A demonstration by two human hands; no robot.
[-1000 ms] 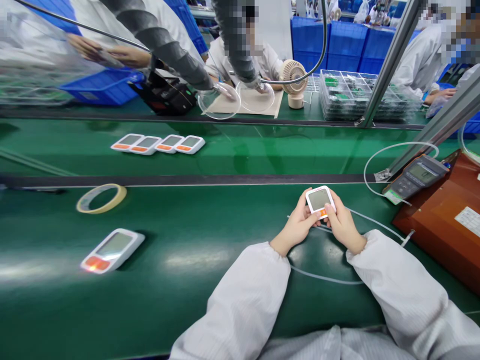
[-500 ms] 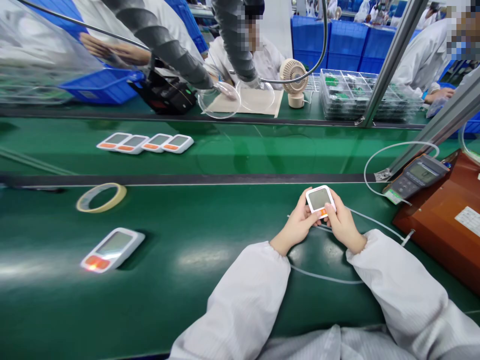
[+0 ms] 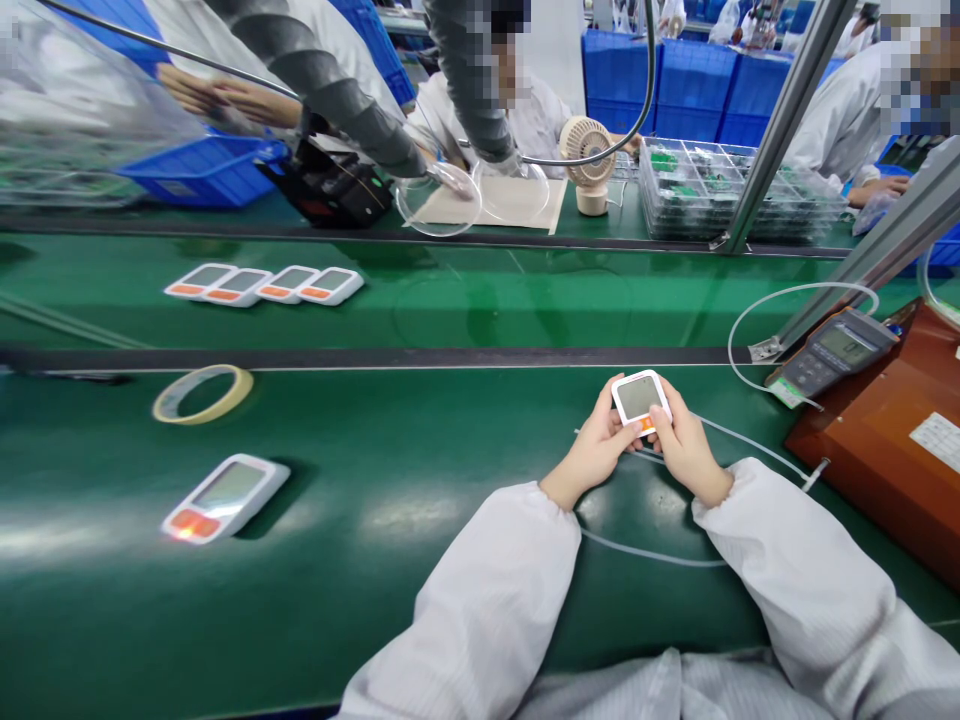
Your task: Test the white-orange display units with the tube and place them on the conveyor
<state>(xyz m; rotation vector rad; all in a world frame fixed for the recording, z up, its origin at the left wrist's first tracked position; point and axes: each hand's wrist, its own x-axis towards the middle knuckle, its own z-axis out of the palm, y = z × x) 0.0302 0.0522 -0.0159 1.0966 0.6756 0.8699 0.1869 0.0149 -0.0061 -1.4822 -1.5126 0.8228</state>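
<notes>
White-cased meter [image 3: 640, 399] sits gripped in both your hands: left hand [image 3: 596, 447], right hand [image 3: 684, 448], thumbs at its orange button; inspect the display.

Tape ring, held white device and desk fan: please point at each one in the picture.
tape ring [image 3: 169, 407], head view, left part of the band
held white device [image 3: 638, 397], head view, grey screen
desk fan [image 3: 589, 142], head view, round grille

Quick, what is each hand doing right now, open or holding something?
Left hand: closed on the left side of the small white device.
Right hand: closed on the same device's right side.
</notes>
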